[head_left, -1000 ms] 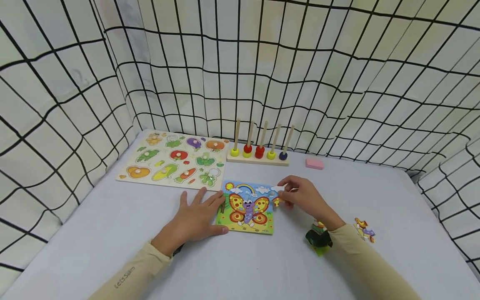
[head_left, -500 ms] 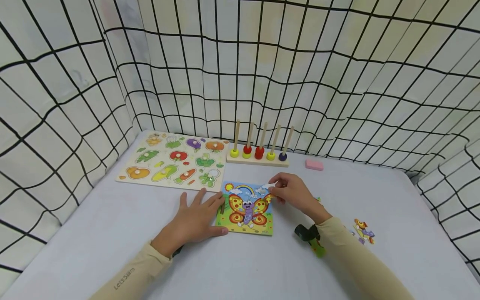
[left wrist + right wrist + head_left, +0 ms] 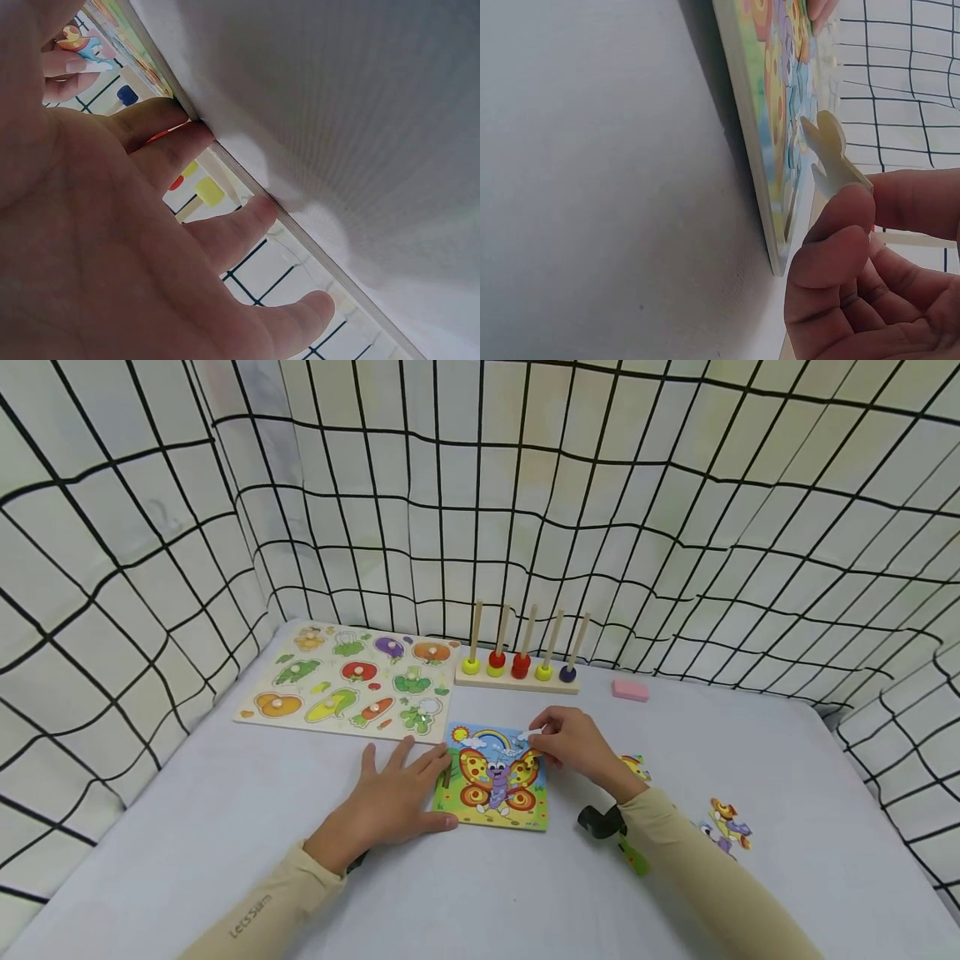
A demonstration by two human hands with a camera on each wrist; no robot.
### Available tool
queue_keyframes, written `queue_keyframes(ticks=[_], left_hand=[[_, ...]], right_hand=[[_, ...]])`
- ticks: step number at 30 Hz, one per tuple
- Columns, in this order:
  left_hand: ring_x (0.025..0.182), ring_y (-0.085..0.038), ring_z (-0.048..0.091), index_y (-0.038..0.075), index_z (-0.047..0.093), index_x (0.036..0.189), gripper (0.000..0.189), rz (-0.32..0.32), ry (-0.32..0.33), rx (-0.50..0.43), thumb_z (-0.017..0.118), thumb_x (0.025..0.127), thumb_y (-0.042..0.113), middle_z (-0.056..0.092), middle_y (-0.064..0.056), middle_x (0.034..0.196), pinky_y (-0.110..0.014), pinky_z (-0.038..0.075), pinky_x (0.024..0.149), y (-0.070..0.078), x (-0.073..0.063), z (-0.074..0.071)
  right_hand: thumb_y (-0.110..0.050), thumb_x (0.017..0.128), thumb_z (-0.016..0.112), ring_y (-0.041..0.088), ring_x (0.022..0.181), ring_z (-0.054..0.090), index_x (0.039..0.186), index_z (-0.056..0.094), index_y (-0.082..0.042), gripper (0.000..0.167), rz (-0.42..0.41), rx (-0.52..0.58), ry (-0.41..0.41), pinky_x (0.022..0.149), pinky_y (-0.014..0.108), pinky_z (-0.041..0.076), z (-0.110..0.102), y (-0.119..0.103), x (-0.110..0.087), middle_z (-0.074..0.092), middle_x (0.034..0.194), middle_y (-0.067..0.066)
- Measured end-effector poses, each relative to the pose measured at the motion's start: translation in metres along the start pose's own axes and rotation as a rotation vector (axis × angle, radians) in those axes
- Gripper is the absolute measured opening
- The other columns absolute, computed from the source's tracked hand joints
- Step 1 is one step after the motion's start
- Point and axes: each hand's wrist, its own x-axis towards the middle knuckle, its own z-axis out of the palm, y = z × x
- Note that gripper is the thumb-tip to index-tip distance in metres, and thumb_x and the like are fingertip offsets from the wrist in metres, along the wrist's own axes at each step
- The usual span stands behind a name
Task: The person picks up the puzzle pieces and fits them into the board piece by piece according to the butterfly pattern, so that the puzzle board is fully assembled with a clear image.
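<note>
A square butterfly jigsaw board [image 3: 491,817] lies flat on the white table. My left hand [image 3: 390,797] is spread beside it, with fingers straight and fingertips touching its left edge. At the upper right corner my right hand [image 3: 577,745] pinches a small jigsaw piece [image 3: 831,154] between thumb and fingers. In the right wrist view the piece's pale back shows, tilted and just off the board surface. The left wrist view shows a red, yellow and blue printed side of the piece [image 3: 86,46]. The board's upper right part is partly hidden by my right hand.
Loose jigsaw pieces [image 3: 729,820] lie right of my right forearm, with another piece [image 3: 634,767] near that wrist. Behind stand a vegetable peg puzzle [image 3: 288,647], a bead-and-peg counting stand [image 3: 468,678] and a pink block [image 3: 630,691]. Black-lined white cloth walls surround the table.
My right hand has moved left with the piece, from beside the board to over its upper right corner. The left hand has stayed at the board's left edge.
</note>
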Motion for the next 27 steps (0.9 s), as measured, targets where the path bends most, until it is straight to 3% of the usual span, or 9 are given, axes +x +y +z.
queue_keyframes(ticks=[27], left_hand=[[0.156, -0.051, 0.023, 0.009, 0.049, 0.161, 0.089, 0.001, -0.001, 0.008, 0.078, 0.093, 0.059, 0.038, -0.009, 0.171, -0.087, 0.009, 0.112, -0.001, 0.0, 0.001]], right_hand=[[-0.008, 0.096, 0.075, 0.016, 0.055, 0.057, 0.106, 0.073, 0.001, 0.013, 0.044, -0.076, -0.001, 0.053, 0.025, 0.047, 0.012, -0.011, 0.01, 0.064, 0.071, 0.007]])
